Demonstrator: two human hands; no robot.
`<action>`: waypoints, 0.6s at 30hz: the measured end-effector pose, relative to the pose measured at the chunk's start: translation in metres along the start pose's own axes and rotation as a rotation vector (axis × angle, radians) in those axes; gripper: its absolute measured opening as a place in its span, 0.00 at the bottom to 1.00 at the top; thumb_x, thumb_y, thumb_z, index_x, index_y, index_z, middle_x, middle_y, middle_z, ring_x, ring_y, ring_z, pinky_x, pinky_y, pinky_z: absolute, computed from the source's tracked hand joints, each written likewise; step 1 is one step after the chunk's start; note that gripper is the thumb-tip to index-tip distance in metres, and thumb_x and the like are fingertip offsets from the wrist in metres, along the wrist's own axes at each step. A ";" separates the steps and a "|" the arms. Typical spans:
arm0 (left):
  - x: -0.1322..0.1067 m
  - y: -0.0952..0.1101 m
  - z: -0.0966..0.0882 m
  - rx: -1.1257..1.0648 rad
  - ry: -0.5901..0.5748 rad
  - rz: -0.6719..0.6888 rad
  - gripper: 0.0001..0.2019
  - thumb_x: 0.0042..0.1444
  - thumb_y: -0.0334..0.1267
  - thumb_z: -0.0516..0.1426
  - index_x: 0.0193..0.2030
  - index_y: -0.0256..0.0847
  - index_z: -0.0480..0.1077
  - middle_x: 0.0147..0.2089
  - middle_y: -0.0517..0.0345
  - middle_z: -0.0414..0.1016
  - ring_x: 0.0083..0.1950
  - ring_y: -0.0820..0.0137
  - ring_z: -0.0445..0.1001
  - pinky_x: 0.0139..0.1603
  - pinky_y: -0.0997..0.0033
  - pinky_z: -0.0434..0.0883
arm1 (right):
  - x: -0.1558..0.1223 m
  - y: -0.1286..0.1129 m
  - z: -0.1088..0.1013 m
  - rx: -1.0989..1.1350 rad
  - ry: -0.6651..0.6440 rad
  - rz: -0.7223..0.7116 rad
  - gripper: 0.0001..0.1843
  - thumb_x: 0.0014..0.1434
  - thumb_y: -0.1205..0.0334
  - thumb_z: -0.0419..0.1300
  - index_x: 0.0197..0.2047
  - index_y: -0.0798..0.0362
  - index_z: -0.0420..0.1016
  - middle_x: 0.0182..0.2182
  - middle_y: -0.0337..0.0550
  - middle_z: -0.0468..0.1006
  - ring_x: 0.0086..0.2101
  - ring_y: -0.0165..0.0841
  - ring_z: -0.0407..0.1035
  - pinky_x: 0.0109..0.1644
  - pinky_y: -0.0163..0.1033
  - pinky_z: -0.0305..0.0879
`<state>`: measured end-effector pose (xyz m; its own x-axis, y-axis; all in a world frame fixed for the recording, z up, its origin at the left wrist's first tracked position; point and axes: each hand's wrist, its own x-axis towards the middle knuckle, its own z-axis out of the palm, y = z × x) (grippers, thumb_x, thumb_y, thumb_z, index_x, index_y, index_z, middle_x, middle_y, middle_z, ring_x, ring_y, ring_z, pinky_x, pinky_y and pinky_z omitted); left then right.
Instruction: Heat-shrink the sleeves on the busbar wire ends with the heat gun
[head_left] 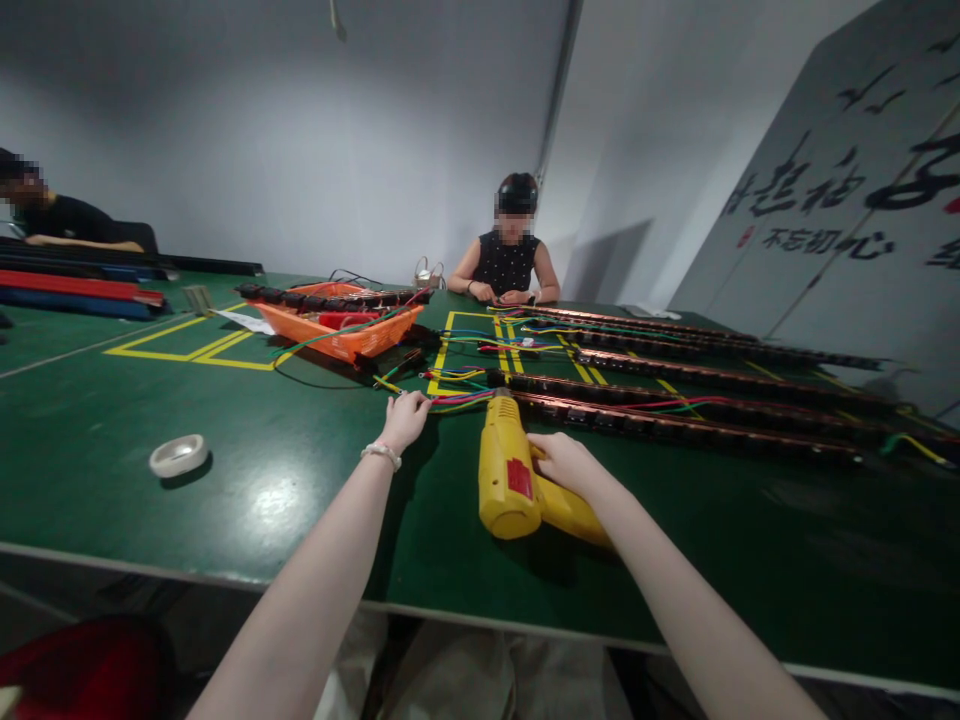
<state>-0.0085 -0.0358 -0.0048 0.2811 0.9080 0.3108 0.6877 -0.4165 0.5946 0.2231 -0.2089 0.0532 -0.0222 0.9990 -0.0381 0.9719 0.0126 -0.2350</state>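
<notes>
My right hand [562, 462] is wrapped round the handle of a yellow heat gun [501, 480], whose nozzle points away from me. Just ahead of the nozzle run coloured wires [469, 398], red, blue, green and yellow, from the end of a long copper-and-black strip [622, 418]. My left hand [405, 418] pinches the free ends of these wires at the left, with a bracelet on its wrist. What exactly lies between the fingertips is partly hidden. Beyond, further wire ends [457, 375] rest on the green table [315, 450].
An orange basket [352, 338] bearing black strips stands beyond my left hand. A white ring-shaped roll [178, 456] lies at left. More strips [712, 375] stretch to the right. One person [514, 260] sits opposite; another [75, 220] is at far left near red and blue bars [82, 290].
</notes>
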 end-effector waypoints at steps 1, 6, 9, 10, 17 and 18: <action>0.000 0.001 0.000 -0.002 0.004 0.003 0.10 0.60 0.38 0.49 0.35 0.39 0.70 0.44 0.51 0.75 0.54 0.59 0.67 0.63 0.47 0.49 | 0.000 -0.001 0.000 -0.009 0.000 0.004 0.22 0.53 0.67 0.52 0.51 0.49 0.72 0.45 0.47 0.77 0.44 0.42 0.71 0.43 0.39 0.62; 0.000 0.001 0.000 -0.043 0.032 0.020 0.11 0.60 0.38 0.49 0.35 0.39 0.71 0.42 0.50 0.76 0.48 0.61 0.71 0.55 0.59 0.61 | -0.005 -0.015 0.001 -0.017 -0.011 -0.044 0.20 0.53 0.67 0.52 0.49 0.49 0.73 0.44 0.46 0.77 0.45 0.41 0.71 0.43 0.38 0.62; 0.000 0.000 0.000 -0.102 0.040 0.014 0.11 0.59 0.39 0.50 0.36 0.39 0.71 0.41 0.51 0.77 0.45 0.63 0.73 0.48 0.66 0.65 | -0.008 -0.030 0.003 -0.006 -0.030 -0.109 0.18 0.53 0.67 0.52 0.47 0.48 0.73 0.43 0.43 0.78 0.44 0.38 0.71 0.43 0.36 0.61; 0.000 0.000 0.001 -0.117 0.039 0.011 0.11 0.59 0.39 0.50 0.36 0.39 0.71 0.40 0.51 0.77 0.44 0.64 0.73 0.46 0.67 0.65 | -0.009 -0.035 0.003 -0.005 -0.035 -0.126 0.18 0.53 0.67 0.52 0.47 0.48 0.73 0.43 0.43 0.78 0.44 0.37 0.71 0.43 0.35 0.61; 0.000 -0.002 0.000 -0.139 0.035 0.015 0.11 0.59 0.40 0.50 0.35 0.39 0.71 0.38 0.52 0.76 0.41 0.66 0.72 0.43 0.70 0.65 | 0.000 -0.068 0.010 -0.029 -0.020 -0.192 0.17 0.52 0.68 0.54 0.46 0.50 0.73 0.41 0.46 0.78 0.42 0.39 0.71 0.42 0.37 0.60; 0.000 -0.002 0.000 -0.140 0.029 0.013 0.12 0.59 0.40 0.50 0.35 0.39 0.72 0.38 0.52 0.76 0.41 0.65 0.72 0.42 0.70 0.65 | 0.002 -0.071 0.012 -0.030 -0.014 -0.199 0.17 0.52 0.68 0.54 0.45 0.50 0.73 0.40 0.47 0.78 0.42 0.40 0.71 0.42 0.38 0.60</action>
<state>-0.0099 -0.0344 -0.0060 0.2684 0.9014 0.3396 0.5834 -0.4327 0.6873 0.1514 -0.2088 0.0585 -0.2177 0.9760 -0.0078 0.9545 0.2112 -0.2106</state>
